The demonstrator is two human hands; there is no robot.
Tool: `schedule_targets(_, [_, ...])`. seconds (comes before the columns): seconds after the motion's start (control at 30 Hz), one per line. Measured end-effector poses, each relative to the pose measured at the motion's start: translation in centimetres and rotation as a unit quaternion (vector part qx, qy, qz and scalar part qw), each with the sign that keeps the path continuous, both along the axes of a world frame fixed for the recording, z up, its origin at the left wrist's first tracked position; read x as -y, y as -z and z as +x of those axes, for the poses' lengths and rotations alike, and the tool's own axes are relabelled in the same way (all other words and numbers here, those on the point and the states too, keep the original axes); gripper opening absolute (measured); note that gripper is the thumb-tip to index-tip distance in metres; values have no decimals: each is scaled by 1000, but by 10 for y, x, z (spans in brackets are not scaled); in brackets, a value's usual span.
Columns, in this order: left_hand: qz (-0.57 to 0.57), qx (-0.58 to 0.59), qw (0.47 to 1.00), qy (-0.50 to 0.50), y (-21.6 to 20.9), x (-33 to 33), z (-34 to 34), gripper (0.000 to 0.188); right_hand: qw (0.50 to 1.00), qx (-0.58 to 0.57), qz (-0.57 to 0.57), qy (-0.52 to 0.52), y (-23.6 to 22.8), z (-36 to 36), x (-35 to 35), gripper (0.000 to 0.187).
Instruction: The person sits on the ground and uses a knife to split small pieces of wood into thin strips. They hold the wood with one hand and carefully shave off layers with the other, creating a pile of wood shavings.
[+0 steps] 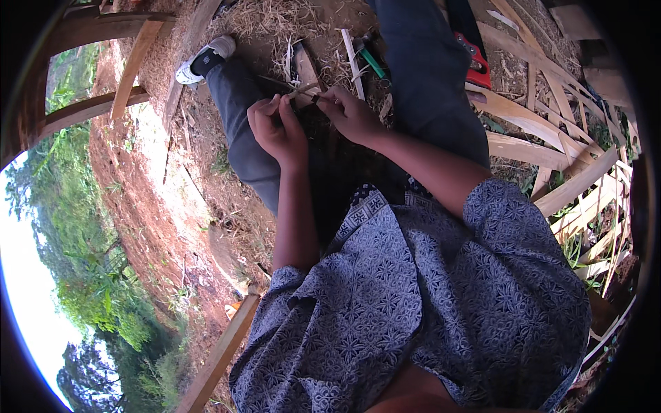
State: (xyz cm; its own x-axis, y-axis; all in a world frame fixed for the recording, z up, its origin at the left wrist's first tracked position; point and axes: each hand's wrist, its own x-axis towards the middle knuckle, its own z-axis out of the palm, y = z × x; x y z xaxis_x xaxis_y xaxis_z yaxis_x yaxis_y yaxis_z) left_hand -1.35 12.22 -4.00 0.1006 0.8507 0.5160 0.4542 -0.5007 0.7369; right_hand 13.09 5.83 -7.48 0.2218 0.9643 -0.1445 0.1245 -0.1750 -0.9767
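My left hand (279, 131) is closed, its thumb and fingers pinching a thin pale strip of wood or bamboo (303, 89) between my knees. Close beside it, my right hand (352, 115) is also closed, with its fingertips at the strip's other end. A small dark piece (315, 98) shows at the right fingertips; what it belongs to is too small to make out. Below the hands, my lap lies in deep shade. A short wooden board (304, 65) lies on the ground just beyond them.
A green-handled tool, probably a hammer (372, 62), lies beside a pale flat strip (353, 63) between my legs. Right of my right leg is a red-handled saw (476, 69). Long wooden slats (530, 117) pile up at right. A wooden post (224, 351) stands at lower left; shavings litter the ground.
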Motion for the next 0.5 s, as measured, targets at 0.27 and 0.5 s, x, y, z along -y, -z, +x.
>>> schedule_targets(0.27, [-15, 64, 997, -37, 13, -9, -6, 9, 998, -24, 63, -12, 5, -10, 2, 31])
schedule_targets(0.5, [-75, 97, 992, -42, 1, -16, -15, 10, 997, -63, 45, -32, -7, -18, -13, 36])
